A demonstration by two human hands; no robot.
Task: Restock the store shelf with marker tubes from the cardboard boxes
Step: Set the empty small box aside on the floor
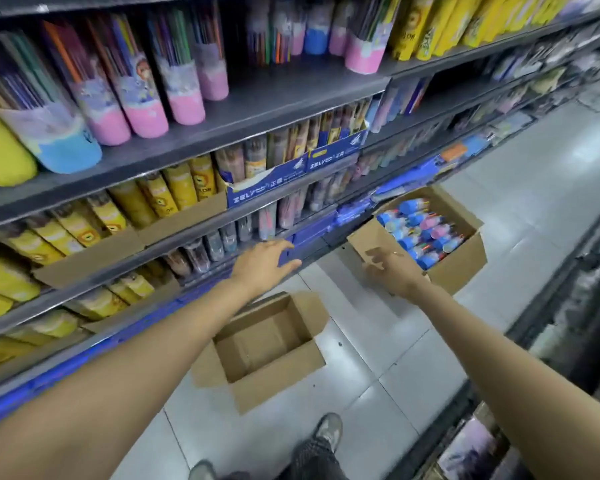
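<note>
Left hand: the left hand (265, 261) was stretched forward near the edge of a low shelf (187, 247), fingers straight and a little spread; it held nothing.
Right hand: the right hand (390, 271) was out over the near flap of the full box (461, 261), fingers loosely spread; it also held nothing, though it was blurred.
Tubes: the marker tubes (420, 233) lay packed in the full box on the floor, with blue and pink caps showing.
Key relation: the tubes lay just ahead and to the right of the right hand, so this hand was the nearer one; the left hand was further, on the shelf side.
Long axis: the tubes seemed to lie on their sides, long axis going from the near left to the far right of the box; I judge a grasp across the tube body would fit best.
Empty box: a second box (267, 351) stood open on the floor between the two arms, with nothing visible inside.
Top shelf: tubes (146, 95) with pink bases stood there, with a bare gap (291, 88) to their right, a likely place for new ones.
Writing: the blue trays (267, 188) carried a word like "ZELY"; yellow packs (184, 192) showed "COLOR" partly, the rest too blurred to read.
</note>
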